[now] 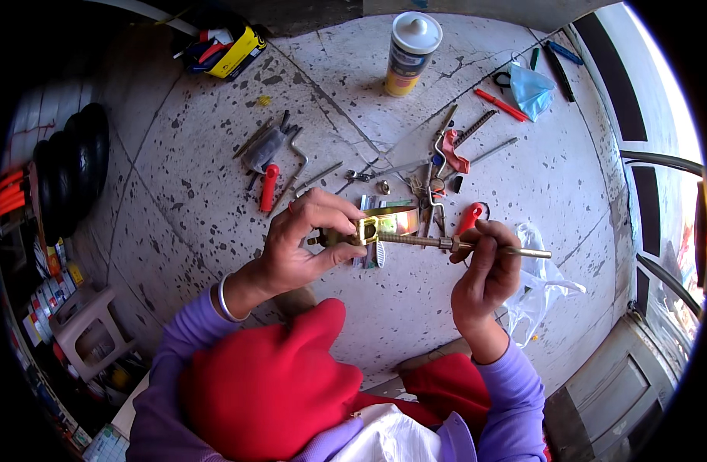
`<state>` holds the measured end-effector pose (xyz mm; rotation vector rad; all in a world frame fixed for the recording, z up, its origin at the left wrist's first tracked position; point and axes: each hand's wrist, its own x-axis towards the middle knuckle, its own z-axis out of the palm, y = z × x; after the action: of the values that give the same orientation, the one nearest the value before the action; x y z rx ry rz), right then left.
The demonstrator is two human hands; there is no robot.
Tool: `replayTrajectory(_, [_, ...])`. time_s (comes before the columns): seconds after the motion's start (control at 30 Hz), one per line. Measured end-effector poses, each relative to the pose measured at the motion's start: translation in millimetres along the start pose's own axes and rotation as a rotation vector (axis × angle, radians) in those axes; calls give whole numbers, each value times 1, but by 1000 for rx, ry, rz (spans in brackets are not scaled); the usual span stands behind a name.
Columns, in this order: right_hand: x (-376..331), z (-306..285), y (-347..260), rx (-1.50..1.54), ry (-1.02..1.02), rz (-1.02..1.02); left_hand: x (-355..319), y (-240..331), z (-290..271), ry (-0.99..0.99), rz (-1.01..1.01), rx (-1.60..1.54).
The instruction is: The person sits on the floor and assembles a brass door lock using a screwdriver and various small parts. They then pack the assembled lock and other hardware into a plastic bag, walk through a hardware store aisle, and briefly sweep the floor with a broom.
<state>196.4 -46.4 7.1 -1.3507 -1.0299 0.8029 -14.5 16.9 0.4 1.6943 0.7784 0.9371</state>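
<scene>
The left hand (pixel 303 242) pinches a brass bracket (pixel 384 225); a long bolt (pixel 454 244) runs level from it rightward into the right hand's (pixel 484 273) grasp.

We have one view only, from a head-worn fisheye camera looking steeply down from above the person. It sits close over the hands, left hand (pixel 299 242) and right hand (pixel 484 269), and faces the speckled floor (pixel 215 169). Straight floor joints bend toward the dark rim.
</scene>
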Motion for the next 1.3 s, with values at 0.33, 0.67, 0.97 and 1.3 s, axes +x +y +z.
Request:
replayTrajectory(0.33, [5,4,8,272,-72,344,8,7,3,-58,40,21])
replayTrajectory(0.67, [26,-17,-12,-537,-417,-701,10,10,6,-118,24,174])
replayTrajectory(0.97, [12,0,9,105,-219,316,11,12,9,-168,7,230])
replayTrajectory(1.3, [14,12,17,-291,-593,-139,15,12,13,-279,-160,161])
